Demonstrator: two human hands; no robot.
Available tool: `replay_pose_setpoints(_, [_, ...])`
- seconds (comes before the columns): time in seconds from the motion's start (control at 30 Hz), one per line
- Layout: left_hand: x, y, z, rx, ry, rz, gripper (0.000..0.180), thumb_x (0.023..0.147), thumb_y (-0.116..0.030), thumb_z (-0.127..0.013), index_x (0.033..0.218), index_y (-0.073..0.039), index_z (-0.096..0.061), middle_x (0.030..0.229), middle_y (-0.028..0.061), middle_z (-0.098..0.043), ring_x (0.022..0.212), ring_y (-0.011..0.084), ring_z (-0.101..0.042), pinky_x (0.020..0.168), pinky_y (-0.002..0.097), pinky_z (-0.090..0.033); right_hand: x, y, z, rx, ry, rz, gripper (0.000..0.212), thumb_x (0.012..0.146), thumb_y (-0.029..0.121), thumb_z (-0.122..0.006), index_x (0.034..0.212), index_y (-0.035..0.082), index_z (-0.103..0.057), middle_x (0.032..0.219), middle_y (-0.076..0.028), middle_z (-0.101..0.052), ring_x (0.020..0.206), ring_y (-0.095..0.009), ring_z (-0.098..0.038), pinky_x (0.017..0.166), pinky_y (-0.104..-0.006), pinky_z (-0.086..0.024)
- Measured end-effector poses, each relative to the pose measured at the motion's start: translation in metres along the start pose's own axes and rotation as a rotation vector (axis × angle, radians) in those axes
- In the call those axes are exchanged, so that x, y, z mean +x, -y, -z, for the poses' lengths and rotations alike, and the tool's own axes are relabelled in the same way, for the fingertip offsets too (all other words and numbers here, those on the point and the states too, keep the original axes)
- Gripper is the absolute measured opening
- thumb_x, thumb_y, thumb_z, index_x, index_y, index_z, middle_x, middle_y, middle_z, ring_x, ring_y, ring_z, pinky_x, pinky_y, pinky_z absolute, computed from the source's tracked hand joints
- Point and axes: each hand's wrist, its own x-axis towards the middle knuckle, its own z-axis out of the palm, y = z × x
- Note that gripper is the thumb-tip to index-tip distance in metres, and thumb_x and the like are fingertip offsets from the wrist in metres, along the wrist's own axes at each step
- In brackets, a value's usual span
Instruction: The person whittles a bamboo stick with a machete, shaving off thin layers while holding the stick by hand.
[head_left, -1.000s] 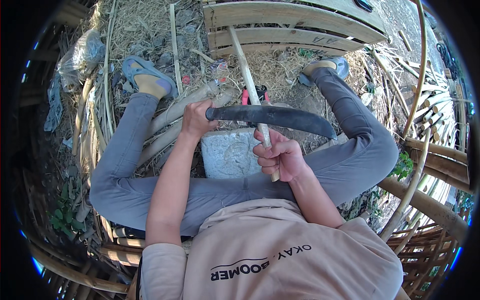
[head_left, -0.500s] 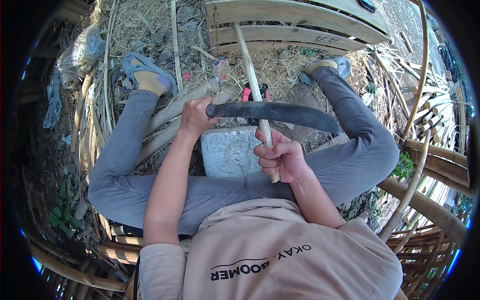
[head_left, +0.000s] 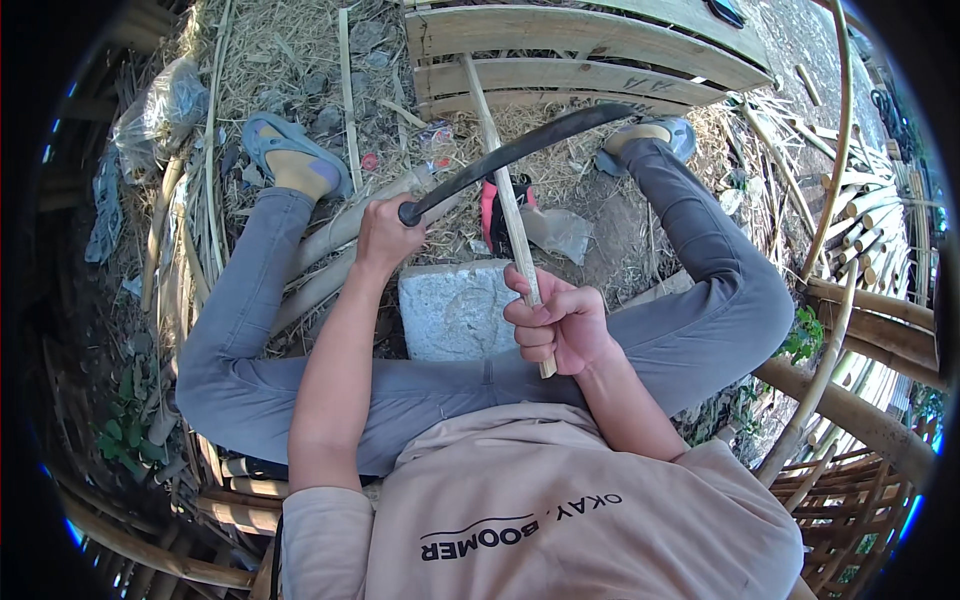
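My left hand (head_left: 390, 235) is closed round the handle of a machete (head_left: 532, 142). Its dark, curved blade slants up to the right, its tip near my right foot. In my right hand (head_left: 560, 322), the fingers wrap a slim pale wooden stick (head_left: 514, 222) near its lower end. The stick runs away from me, and its far end reaches the slatted wooden crate (head_left: 590, 32). The blade crosses over the stick about midway; whether they touch I cannot tell. Below and between my hands sits a pale stone block (head_left: 455, 315).
A red-and-black tool (head_left: 490, 215), partly hidden by the stick, lies beyond the block beside a clear plastic piece (head_left: 560, 235). Bamboo poles (head_left: 345, 230) lie at the left. Cut bamboo (head_left: 870, 235) is piled at the right, near a bamboo frame (head_left: 850, 415).
The machete's blade has swung away from me, from nearly level to slanting up to the right. My right hand and the stick have shifted slightly toward me.
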Motion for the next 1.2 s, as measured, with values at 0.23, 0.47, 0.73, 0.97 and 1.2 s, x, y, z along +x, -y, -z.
replay_pose_setpoints(0.23, [0.01, -0.013, 0.032, 0.125, 0.211, -0.215, 0.017, 0.062, -0.011, -0.072, 0.071, -0.002, -0.061, 0.066, 0.0198, -0.062, 0.07, 0.0412, -0.063, 0.065, 0.048, -0.05, 0.002, 0.0, -0.003, -0.103, -0.055, 0.0, 0.026, 0.076, 0.003, -0.051, 0.098, 0.013, -0.043, 0.069, 0.003, -0.036, 0.053, -0.005, -0.028, 0.042, -0.0223, -0.02])
replay_pose_setpoints(0.47, [0.012, -0.022, 0.036, 0.196, 0.212, -0.083, 0.019, 0.062, -0.015, -0.074, 0.073, -0.003, -0.064, 0.069, 0.0205, -0.064, 0.071, 0.0411, -0.064, 0.067, 0.0476, -0.051, 0.003, 0.003, 0.001, -0.192, -0.194, -0.007, 0.021, 0.079, 0.005, -0.052, 0.093, 0.017, -0.043, 0.067, 0.005, -0.032, 0.052, -0.005, -0.025, 0.042, -0.0224, -0.017])
replay_pose_setpoints(0.73, [0.018, 0.006, 0.039, 0.282, -0.017, -0.089, 0.01, 0.069, -0.012, -0.068, 0.075, -0.004, -0.066, 0.065, 0.0207, -0.062, 0.066, 0.0412, -0.064, 0.062, 0.0494, -0.05, 0.005, -0.005, -0.001, -0.135, -0.195, -0.056, 0.02, 0.081, 0.001, -0.052, 0.086, 0.018, -0.043, 0.062, 0.007, -0.028, 0.049, -0.004, -0.021, 0.04, -0.0233, -0.013])
replay_pose_setpoints(0.97, [0.012, -0.026, 0.032, 0.202, 0.101, -0.164, 0.01, 0.067, -0.011, -0.067, 0.071, -0.004, -0.063, 0.066, 0.0204, -0.063, 0.066, 0.0404, -0.064, 0.062, 0.0493, -0.05, 0.001, -0.003, -0.005, -0.127, -0.165, -0.031, 0.021, 0.082, 0.0, -0.05, 0.088, 0.017, -0.04, 0.062, 0.006, -0.029, 0.047, -0.004, -0.019, 0.039, -0.0228, -0.013])
replay_pose_setpoints(1.2, [0.017, 0.002, 0.042, 0.239, 0.06, -0.059, 0.01, 0.068, -0.012, -0.068, 0.069, -0.003, -0.063, 0.068, 0.0221, -0.063, 0.067, 0.0411, -0.063, 0.063, 0.0496, -0.05, 0.005, -0.003, -0.001, -0.164, -0.182, -0.068, 0.022, 0.082, -0.001, -0.05, 0.085, 0.019, -0.041, 0.06, 0.007, -0.026, 0.046, -0.003, -0.018, 0.038, -0.0233, -0.012])
